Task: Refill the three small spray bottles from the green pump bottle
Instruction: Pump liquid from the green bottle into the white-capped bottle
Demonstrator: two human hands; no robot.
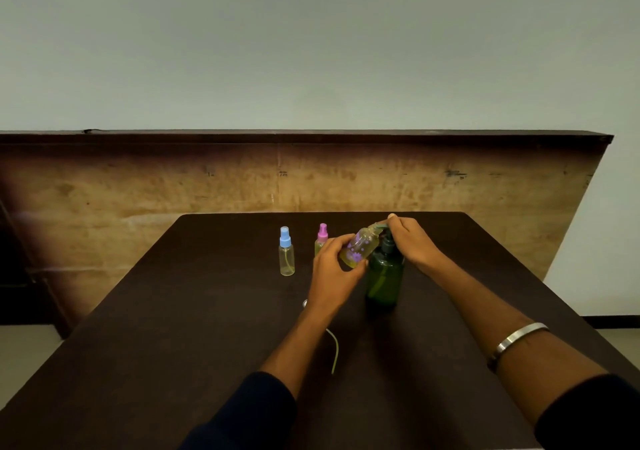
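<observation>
Head view: your left hand (334, 264) grips a small clear bottle w/ purple flower print (360, 247), cap off, tilted so its open neck points up and right toward the spout of the green pump bottle (385, 278); yellowish liquid pools in its lower end. Your right hand (412, 240) sits on top of the pump head, fingers curled round it, thumb tip up near the spout. Green pump bottle stands upright on the dark table (173, 328), just right of center, touching nothing but your hand and, at the spout, the tilted bottle's neck. To the left, the blue-capped spray bottle (286, 252) stands upright, a little pale liquid in the bottom, well apart from your hands. The pink-capped spray bottle (322, 238) stands just behind your left hand, partly hidden by it. Near your left forearm, a thin yellow-green dip tube (335, 352) lies on the table; the sprayer head it belongs to is mostly hidden under your wrist. Silver bangle (516, 340) on your right forearm; dark sleeves on both arms.
</observation>
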